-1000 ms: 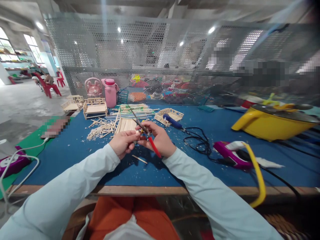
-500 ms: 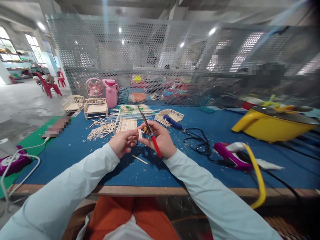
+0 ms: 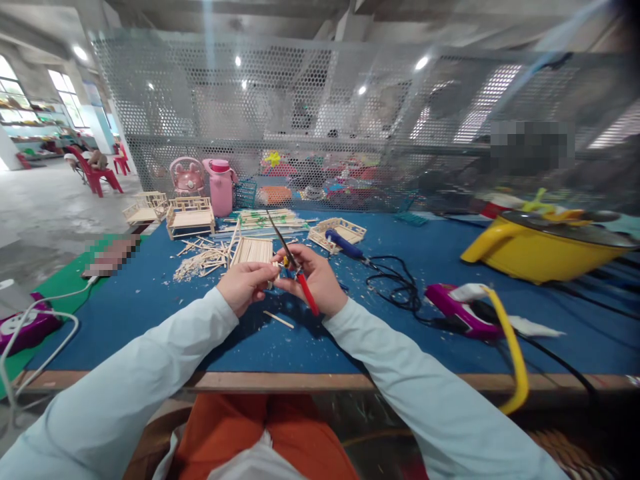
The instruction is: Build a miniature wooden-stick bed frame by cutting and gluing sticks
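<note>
Over the blue mat, my left hand (image 3: pixel 245 285) pinches a small pale wooden piece (image 3: pixel 275 268), mostly hidden by the fingers. My right hand (image 3: pixel 316 280) is closed round red-handled scissors (image 3: pixel 306 293), whose blades point up and away to the left; its fingertips meet the same small piece. Behind my left hand lies a slatted wooden panel (image 3: pixel 254 251), beside a heap of short sticks and scraps (image 3: pixel 203 261). A single stick (image 3: pixel 279 319) rests on the mat below my hands.
Small wooden bed-like frames (image 3: pixel 191 217) stand at the back left near a pink bottle (image 3: pixel 221 188). A blue glue gun (image 3: pixel 345 244) leans on a wooden frame (image 3: pixel 357 230). Rightward are its black cable, a purple power strip (image 3: pixel 457 310) and a yellow pan (image 3: pixel 540 247).
The small piece between my hands has turned and shows less. The scissors have shifted slightly left, with my right hand. My left hand has barely moved.
</note>
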Motion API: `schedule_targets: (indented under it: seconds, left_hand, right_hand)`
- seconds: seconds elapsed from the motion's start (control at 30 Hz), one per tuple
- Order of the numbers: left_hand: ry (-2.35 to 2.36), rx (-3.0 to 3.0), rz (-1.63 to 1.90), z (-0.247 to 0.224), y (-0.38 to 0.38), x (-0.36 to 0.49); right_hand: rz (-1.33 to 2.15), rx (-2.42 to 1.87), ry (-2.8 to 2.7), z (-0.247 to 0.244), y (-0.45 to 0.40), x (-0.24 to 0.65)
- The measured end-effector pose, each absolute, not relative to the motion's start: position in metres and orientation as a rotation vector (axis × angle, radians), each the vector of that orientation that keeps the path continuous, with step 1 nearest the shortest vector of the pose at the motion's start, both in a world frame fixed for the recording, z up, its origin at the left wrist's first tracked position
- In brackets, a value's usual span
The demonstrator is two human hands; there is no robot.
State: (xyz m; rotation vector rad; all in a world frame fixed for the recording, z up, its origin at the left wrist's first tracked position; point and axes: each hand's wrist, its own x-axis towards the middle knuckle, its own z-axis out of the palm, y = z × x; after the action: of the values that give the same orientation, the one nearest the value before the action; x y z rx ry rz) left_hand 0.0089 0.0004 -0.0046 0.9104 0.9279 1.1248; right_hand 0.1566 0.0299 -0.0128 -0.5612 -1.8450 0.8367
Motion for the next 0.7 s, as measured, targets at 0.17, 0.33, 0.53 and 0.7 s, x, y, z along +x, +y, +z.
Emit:
schedule_targets:
  seconds: [0.17,0.33,0.53,0.7]
  left_hand:
    - [0.938,0.914,1.115,-0.006,0.001,0.009]
    - [0.943,0.964,1.115,-0.008,0.004,0.006]
    - [1.013,1.177,1.199,-0.01,0.007,0.004]
    - [1.038,1.173,1.22,-0.009,0.005,0.005]
  right_hand:
    - [0.838,-0.553,-1.834,-0.018,0.032,0.155]
    - [0.782,-0.587,-1.858,-0.015,0.029,0.155]
    - [0.803,-0.532,-1.819,-0.007,0.028,0.16]
    - [0.893,-0.573,-1.728,-0.008,0.028,0.161]
